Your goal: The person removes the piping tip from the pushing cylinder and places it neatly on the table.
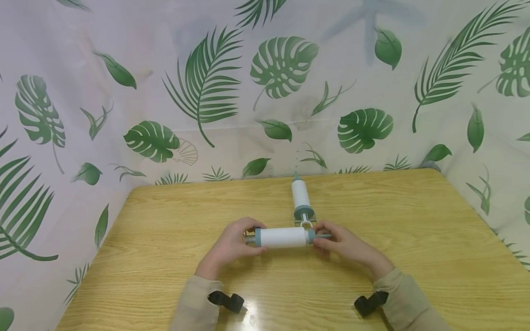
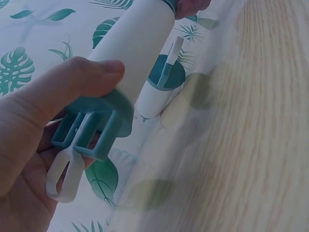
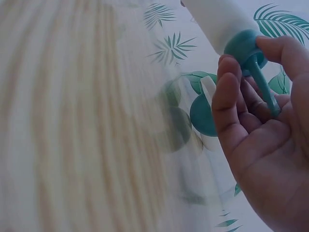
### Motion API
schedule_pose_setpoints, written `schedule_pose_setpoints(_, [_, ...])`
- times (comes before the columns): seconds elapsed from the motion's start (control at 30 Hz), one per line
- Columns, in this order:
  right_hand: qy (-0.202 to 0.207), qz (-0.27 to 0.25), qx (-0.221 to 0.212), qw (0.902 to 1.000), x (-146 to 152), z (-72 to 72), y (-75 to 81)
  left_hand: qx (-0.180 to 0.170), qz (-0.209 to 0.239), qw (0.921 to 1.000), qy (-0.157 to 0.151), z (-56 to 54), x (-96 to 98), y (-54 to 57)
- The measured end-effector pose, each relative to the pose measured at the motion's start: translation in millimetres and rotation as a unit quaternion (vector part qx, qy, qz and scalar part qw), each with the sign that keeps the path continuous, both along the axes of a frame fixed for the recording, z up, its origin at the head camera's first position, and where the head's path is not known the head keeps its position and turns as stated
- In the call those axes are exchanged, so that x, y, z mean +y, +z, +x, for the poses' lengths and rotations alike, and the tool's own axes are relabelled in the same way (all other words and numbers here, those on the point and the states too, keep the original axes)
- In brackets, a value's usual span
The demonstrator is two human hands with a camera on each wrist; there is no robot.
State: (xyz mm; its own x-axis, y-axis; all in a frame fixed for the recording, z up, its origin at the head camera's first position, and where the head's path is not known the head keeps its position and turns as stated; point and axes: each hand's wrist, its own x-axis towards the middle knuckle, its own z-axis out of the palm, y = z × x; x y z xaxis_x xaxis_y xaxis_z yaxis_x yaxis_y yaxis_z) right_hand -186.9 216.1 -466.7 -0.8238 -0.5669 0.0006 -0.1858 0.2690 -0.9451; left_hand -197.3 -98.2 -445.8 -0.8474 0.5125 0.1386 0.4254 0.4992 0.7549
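A white syringe [image 1: 283, 237] with teal ends, like an icing syringe, lies crosswise between both hands above the table. At its plunger end, my left hand [image 1: 233, 243] grips the barrel, thumb on the white tube near the teal collar. A looped white handle [image 2: 66, 176] sticks out there beside the teal finger grips [image 2: 99, 135]. On the other end, my right hand [image 1: 342, 242] pinches the teal cap [image 3: 244, 46] between thumb and fingers. From that cap a thin teal nozzle [image 3: 264, 86] points toward the palm.
A second white and teal syringe [image 1: 300, 193] lies on the wooden table [image 1: 174, 220] just behind, its nozzle toward the wall. Leaf-patterned sheeting [image 1: 232, 96] hangs along the table's back and sides.
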Motion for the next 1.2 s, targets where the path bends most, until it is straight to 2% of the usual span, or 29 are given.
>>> schedule_pose_setpoints(0.17, [0.000, -0.002, 0.000, 1.0000, 0.5, -0.3, 0.0, 0.000, 0.002, 1.0000, 0.001, -1.0, -1.5, -1.3])
schedule_pose_setpoints(0.43, [-0.018, 0.025, 0.011, 0.9995, 3.6, -2.2, -0.9, 0.000, 0.001, 1.0000, -0.001, -3.8, -6.1, -3.5])
schedule_pose_setpoints(0.53, [-0.018, 0.023, 0.013, 0.9995, 4.7, -2.2, -0.8, 0.004, -0.005, 1.0000, -0.005, -4.7, -7.8, -4.7])
schedule_pose_setpoints(0.83, [-0.016, 0.023, 0.006, 0.9996, 4.4, -2.5, -1.0, -0.022, -0.046, 0.9987, 0.001, -5.6, -9.0, -11.0])
schedule_pose_setpoints(1.2, [-0.011, 0.027, 0.011, 0.9995, 4.6, -2.6, -1.3, -0.023, -0.046, 0.9986, -0.007, -5.6, -9.3, -13.4])
